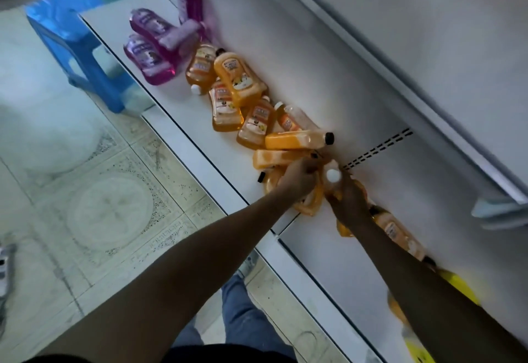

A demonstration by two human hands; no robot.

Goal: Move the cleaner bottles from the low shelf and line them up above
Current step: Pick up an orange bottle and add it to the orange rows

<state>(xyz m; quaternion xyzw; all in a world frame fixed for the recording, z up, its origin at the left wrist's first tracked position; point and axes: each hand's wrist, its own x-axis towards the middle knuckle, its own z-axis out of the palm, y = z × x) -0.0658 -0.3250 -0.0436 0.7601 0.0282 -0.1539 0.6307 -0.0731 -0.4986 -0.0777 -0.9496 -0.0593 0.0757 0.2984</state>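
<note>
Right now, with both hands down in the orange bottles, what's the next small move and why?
Probably lift the white-capped orange bottle that the right hand grips, up toward the shelf above; the left hand is still among the lying bottles.

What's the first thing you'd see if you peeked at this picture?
A jumble of orange bottles lying tumbled along the low white shelf, with pink-purple bottles at its far end. In the middle, the person's left hand and right hand reach into the pile, the right gripping a white-capped bottle. A bright blue stool stands on the tiled floor beside the shelf.
</note>
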